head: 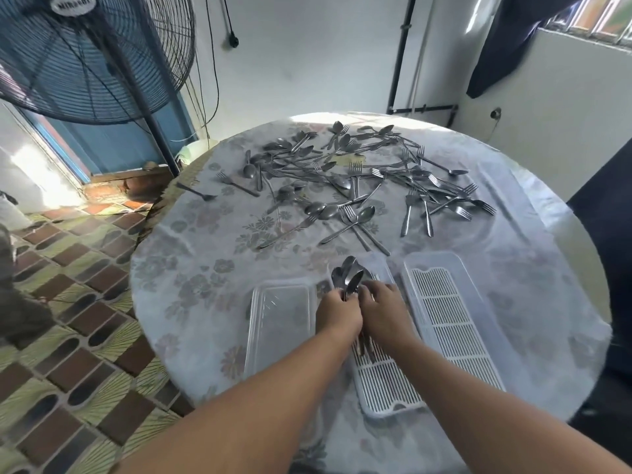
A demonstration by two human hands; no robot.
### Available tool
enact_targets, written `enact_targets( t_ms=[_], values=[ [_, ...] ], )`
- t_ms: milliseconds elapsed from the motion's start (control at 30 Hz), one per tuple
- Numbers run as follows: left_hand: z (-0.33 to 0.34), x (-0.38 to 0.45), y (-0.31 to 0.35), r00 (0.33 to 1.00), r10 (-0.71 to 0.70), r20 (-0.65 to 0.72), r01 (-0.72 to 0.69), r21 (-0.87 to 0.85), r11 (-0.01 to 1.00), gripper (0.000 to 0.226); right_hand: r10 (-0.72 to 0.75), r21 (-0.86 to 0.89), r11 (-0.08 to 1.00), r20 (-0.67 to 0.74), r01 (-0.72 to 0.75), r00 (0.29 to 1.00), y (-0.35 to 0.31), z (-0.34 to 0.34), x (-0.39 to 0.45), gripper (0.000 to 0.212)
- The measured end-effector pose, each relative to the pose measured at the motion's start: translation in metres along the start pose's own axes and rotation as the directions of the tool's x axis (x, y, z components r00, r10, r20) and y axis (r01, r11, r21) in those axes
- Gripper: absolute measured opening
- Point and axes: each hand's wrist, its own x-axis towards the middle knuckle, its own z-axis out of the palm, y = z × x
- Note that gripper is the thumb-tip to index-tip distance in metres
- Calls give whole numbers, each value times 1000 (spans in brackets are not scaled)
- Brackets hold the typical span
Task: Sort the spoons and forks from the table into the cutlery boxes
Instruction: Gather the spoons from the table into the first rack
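Several steel spoons and forks (355, 179) lie scattered over the far half of the round table (205, 268). My left hand (337, 313) grips a bunch of spoons (347, 275), bowls pointing away from me, over the near-middle cutlery box (386, 384), which has a white slatted insert. My right hand (384, 306) sits right beside it, its fingers curled against the same bunch. Handles of the spoons show below my hands over the box. A second slatted box (455, 313) stands to the right. A clear lid or tray (278, 323) lies to the left.
The table wears a floral cloth under clear plastic. A large standing fan (92, 53) rises at the back left over a tiled floor (68, 354). A dark chair or cloth (605, 234) stands at the right edge of the table.
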Motion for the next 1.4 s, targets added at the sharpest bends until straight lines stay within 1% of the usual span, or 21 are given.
enact_targets(
  t_ms=[67,133,200,267,333,400,500,567,633,733,800,900,933,967,1000,1067,1100,1133,1200,1267,1400],
  values=[
    [1,-1,3,999,19,36,-19,9,1000,22,143,338,927,82,-163,986,-3,-1,3,26],
    [1,-2,4,997,30,70,-32,15,999,22,281,552,759,201,-345,938,-4,-5,5,26],
    [1,-6,7,994,49,93,-51,23,998,24,294,651,639,284,-409,913,-3,-9,5,24],
    [1,-11,10,994,67,88,-72,50,996,30,238,668,623,333,-407,912,-3,-12,5,23],
    [3,-18,15,997,66,46,-69,53,996,30,201,620,694,322,-366,925,-2,-13,6,25],
    [4,-22,19,998,61,-35,-58,61,996,25,205,561,771,229,-301,952,-4,-12,10,28],
    [3,-16,21,988,58,-141,-52,47,998,25,258,496,825,93,-269,962,-5,-11,19,30],
    [2,-10,21,986,28,-163,-34,-34,999,25,231,292,928,40,-232,972,0,-13,24,32],
    [1,-5,20,986,2,-164,-23,-128,992,23,178,79,980,51,-181,983,5,-14,28,28],
    [-1,-5,21,989,-22,-145,-5,-183,983,26,112,-180,978,49,-101,993,8,-13,31,20],
    [-1,-7,21,993,-30,-115,10,-173,985,27,55,-199,979,31,-48,998,4,-12,28,15],
    [3,-7,23,989,-44,-138,21,-160,987,29,-104,-97,990,-51,98,993,-1,-10,24,20],
    [5,-7,23,988,-60,-145,38,-153,988,32,-120,-26,993,-77,118,990,-3,-10,22,21],
    [8,-5,22,985,-80,-154,57,-147,987,34,-92,98,990,-89,101,992,-5,-11,20,21],
    [13,-1,20,984,-89,-157,64,-156,986,36,-27,281,959,-48,39,999,-8,-13,17,20],
    [19,3,21,989,-88,-117,63,-208,976,41,61,576,811,97,-106,993,-10,-18,13,24],
    [19,1,23,991,-83,-101,60,-208,976,42,70,632,761,149,-149,986,-12,-20,11,26],
    [19,-2,27,994,-63,-94,48,-156,987,41,73,655,735,178,-174,981,-11,-23,11,26],
    [16,-11,34,994,8,-104,2,95,995,41,124,678,700,196,-226,973,-7,-24,12,24],
    [15,-13,31,996,45,-74,-21,302,953,42,193,672,685,205,-281,960,-4,-25,16,24],
    [8,-12,23,996,86,15,-80,548,832,45,241,594,727,248,-344,938,5,-24,19,25]
  ],
)
